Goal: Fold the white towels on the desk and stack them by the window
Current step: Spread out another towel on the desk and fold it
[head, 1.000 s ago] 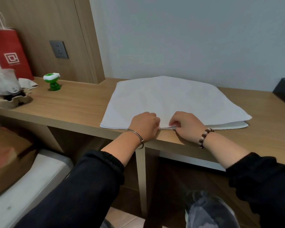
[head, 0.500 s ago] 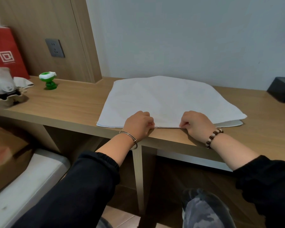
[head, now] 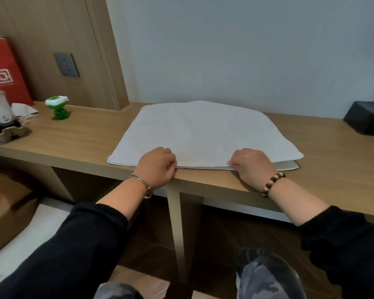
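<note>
1. Two hands grasp the near hem of the white towel (head: pixel 203 134), which lies flat on the desk (head: pixel 78 134) at my twelve o'clock, its far edge near the wall.
2. My left hand (head: pixel 154 167) is curled round the hem at the towel's seven o'clock, a metal bangle (head: pixel 139 181) on the wrist.
3. My right hand (head: pixel 252 166) pinches the hem at the towel's five o'clock, a bead bracelet (head: pixel 272 183) on the wrist.
4. At the towel's four o'clock corner a lower layer (head: pixel 286 165) peeks out under the top one.
5. At nine o'clock from the towel stands a green toy (head: pixel 58 108), with a red bag (head: pixel 4 76) beyond it.
6. At three o'clock sits a black box (head: pixel 365 119).
</note>
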{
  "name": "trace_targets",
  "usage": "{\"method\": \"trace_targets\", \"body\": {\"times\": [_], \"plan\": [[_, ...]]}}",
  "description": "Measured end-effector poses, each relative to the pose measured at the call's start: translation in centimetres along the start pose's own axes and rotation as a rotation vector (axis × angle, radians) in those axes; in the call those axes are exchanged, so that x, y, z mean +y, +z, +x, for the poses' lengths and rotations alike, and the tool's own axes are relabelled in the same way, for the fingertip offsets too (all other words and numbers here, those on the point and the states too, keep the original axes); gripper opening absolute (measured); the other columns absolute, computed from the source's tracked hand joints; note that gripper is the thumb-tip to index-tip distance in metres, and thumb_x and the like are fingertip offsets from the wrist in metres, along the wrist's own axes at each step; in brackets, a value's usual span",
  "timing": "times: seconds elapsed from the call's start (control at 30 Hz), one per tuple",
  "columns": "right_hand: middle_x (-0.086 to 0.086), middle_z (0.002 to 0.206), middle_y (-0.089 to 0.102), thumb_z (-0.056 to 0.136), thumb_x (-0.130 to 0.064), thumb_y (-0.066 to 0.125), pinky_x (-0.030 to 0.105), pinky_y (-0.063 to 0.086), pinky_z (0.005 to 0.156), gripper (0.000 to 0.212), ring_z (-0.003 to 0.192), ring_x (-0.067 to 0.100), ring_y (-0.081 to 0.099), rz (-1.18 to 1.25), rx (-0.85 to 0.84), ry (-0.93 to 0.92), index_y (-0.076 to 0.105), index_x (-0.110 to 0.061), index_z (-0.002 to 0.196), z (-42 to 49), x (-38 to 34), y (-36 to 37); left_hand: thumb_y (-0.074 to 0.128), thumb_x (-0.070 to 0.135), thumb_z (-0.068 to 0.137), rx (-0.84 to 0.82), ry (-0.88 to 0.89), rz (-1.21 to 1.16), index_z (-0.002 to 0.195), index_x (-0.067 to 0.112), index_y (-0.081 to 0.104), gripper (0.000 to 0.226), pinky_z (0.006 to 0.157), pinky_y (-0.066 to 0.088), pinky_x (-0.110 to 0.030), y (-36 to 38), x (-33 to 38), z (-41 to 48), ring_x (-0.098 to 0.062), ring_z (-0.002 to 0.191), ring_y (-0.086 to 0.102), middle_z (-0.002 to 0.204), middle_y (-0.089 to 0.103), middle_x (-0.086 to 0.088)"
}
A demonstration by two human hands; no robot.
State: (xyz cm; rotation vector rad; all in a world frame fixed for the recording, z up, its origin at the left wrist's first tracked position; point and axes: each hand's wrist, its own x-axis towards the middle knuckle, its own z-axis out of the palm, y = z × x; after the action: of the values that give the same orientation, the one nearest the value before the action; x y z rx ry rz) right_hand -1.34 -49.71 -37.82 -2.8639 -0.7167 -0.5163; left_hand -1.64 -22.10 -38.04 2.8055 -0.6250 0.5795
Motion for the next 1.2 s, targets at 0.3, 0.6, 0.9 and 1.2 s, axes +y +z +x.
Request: {"method": "trace_targets", "body": {"times": [0.3,0.6,0.9,1.2], "plan": [[-0.001,0.106,0.068,0.098,-0.019,0.046,0.023,0.038,0.077,0.026,0.096,0.018,0.060,0.048,0.014,-0.002,0.068,-0.016,0.110,1.0,-1.6,0.2,0.053,0.024,0.092,-0.086,0.187,-0.032,0.099,0.015,0.068,0.018,0.073,0.047,-0.035,0.1,3.9,2.6,-0.019,0.091,0.055,0.097,0.063,-0.001],[0.006,0.069,0.061,0.075,0.003,0.068,0.024,0.029,0.050,0.013,0.064,0.025,0.058,-0.154,-0.021,-0.228,0.065,-0.010,0.071,0.6,-2.0,-0.5,0.068,0.011,0.081,-0.057,0.391,0.167,0.077,0.009,0.071,0.005,0.045,0.044,-0.029,0.8,3.6,2.5,-0.026,0.067,0.058,0.075,0.064,-0.008],[-0.002,0.107,0.067,0.096,-0.015,0.051,0.025,0.039,0.076,0.022,0.101,0.017,0.056,-0.004,-0.057,-0.077,0.072,-0.017,0.103,0.4,1.3,-0.4,0.047,0.021,0.094,-0.108,0.286,0.220,0.106,0.019,0.066,0.022,0.058,0.028,-0.026,1.6,3.2,2.5,-0.019,0.090,0.051,0.098,0.059,-0.001],[0.000,0.113,0.068,0.093,-0.014,0.055,0.031,0.045,0.088,0.023,0.108,0.018,0.056,0.047,-0.040,0.036,0.072,-0.017,0.109,-0.7,1.1,-0.4,0.040,0.029,0.098,-0.128,-0.005,-0.057,0.096,0.016,0.065,0.028,0.072,0.042,-0.030,1.5,4.8,5.2,-0.022,0.098,0.054,0.096,0.059,0.001]]}}
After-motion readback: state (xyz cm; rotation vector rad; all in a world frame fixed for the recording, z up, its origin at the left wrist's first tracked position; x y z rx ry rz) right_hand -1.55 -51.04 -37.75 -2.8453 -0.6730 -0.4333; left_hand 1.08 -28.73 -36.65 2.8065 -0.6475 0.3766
